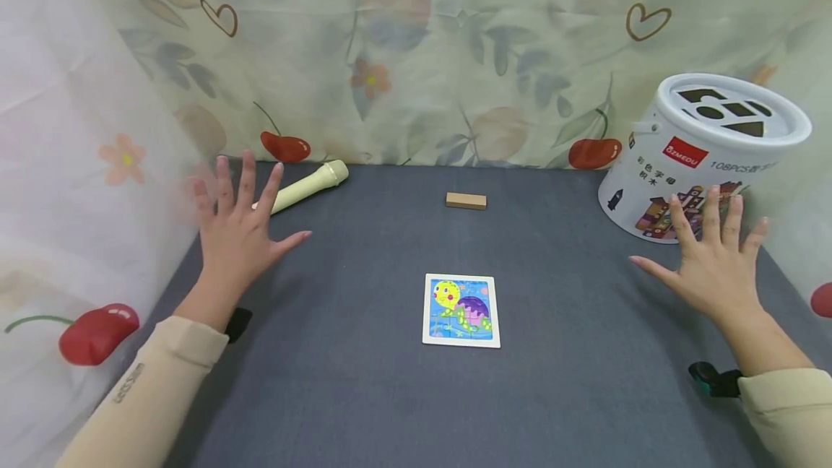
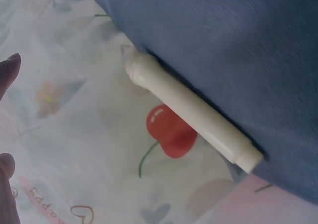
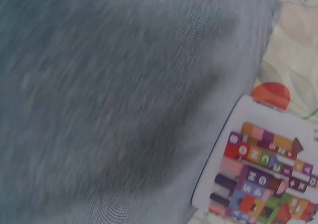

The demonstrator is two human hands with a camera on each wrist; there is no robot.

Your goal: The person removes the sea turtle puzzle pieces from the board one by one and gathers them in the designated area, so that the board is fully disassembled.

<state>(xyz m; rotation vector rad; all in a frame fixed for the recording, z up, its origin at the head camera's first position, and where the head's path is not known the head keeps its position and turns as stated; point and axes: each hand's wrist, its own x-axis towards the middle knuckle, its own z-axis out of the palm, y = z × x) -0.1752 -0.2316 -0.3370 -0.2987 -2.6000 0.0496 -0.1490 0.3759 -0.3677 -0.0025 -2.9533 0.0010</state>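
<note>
My left hand [image 1: 237, 244] hovers above the table's left side with its fingers spread, holding nothing. Beyond its fingers lies a pale cream tube [image 1: 312, 185] with a wider head, shaped like a flashlight; the left wrist view shows the whole tube [image 2: 194, 110]. My right hand [image 1: 715, 266], also spread and bare, is held in front of a white block bucket [image 1: 656, 157], covering part of its printed side. Between the hands, a white-framed turtle jigsaw puzzle [image 1: 460, 311] lies flat. Farther back is a small brown wooden block [image 1: 466, 201].
A dark grey cloth [image 1: 364, 396] covers the table. Printed curtains [image 1: 448, 92] stand along its back and both sides. The bucket's white lid [image 1: 789, 125] has several shaped holes. Black straps [image 1: 715, 381] sit at both wrists.
</note>
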